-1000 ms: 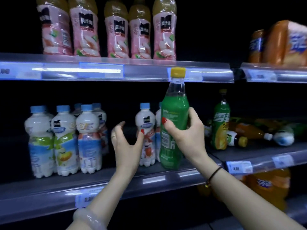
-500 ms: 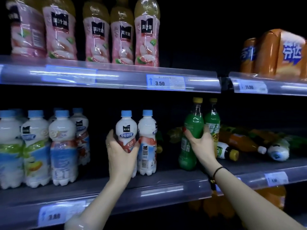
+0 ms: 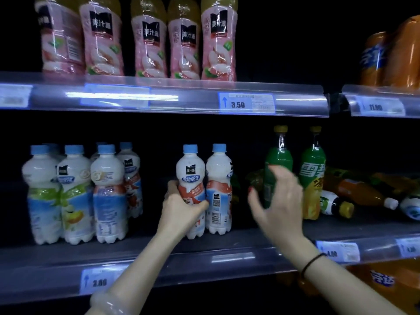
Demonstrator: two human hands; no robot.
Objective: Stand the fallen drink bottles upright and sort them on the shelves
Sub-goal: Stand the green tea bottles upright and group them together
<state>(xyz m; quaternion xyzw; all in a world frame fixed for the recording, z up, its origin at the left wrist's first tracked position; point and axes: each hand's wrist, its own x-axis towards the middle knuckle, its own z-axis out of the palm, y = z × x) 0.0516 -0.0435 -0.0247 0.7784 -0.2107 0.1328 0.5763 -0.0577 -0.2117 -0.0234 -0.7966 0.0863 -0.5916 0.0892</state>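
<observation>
My left hand (image 3: 181, 206) grips a white milk-drink bottle with a blue cap (image 3: 191, 176), standing upright on the middle shelf (image 3: 238, 237) beside a matching bottle (image 3: 219, 189). My right hand (image 3: 276, 201) is blurred, fingers loosely spread, just in front of a green bottle with a yellow cap (image 3: 277, 160) that stands upright; the hand holds nothing. A second green bottle (image 3: 312, 173) stands to its right. Further right, several bottles lie fallen: an orange one (image 3: 363, 192), a small one with a yellow cap (image 3: 336, 205) and a white one (image 3: 410, 209).
A group of white blue-capped bottles (image 3: 77, 192) stands at the left of the middle shelf. Pink-labelled juice bottles (image 3: 150, 42) line the upper shelf. Large orange bottles (image 3: 395, 60) sit at the upper right, more orange bottles (image 3: 386, 283) below. Price strips (image 3: 246, 103) edge the shelves.
My right hand set the green bottle upright beside the other green one and has come off it. My left hand moved onto the white milk-drink bottle and grips it.
</observation>
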